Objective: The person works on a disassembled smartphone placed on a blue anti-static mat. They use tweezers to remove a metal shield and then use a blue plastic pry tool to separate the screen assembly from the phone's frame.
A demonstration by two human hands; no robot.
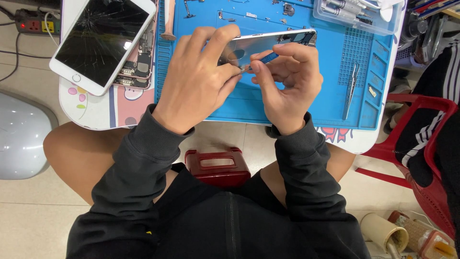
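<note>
Lying far left, a cracked white phone (98, 41) rests apart. The left hand (196, 84) pinches the silver phone housing (268, 43) edgewise over the blue mat (330, 76); the right hand (290, 79) grips a blue-handled tool (266, 58), tip probably at its edge. Thin, stiff, slippery: hold by the rims.

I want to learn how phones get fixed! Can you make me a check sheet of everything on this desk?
Surface: blue mat on a small white table.
Job's things: silver phone shell, tilted up; blue-handled tool.
Clutter: cracked phone lying open at left, tweezers, clear box of tools, loose small parts.
Grip: left hand holds the shell; right hand pinches the tool against it.
Cables: power strip with cords, far left.
Surroundings: red stool, red chair, tiled floor.
</note>
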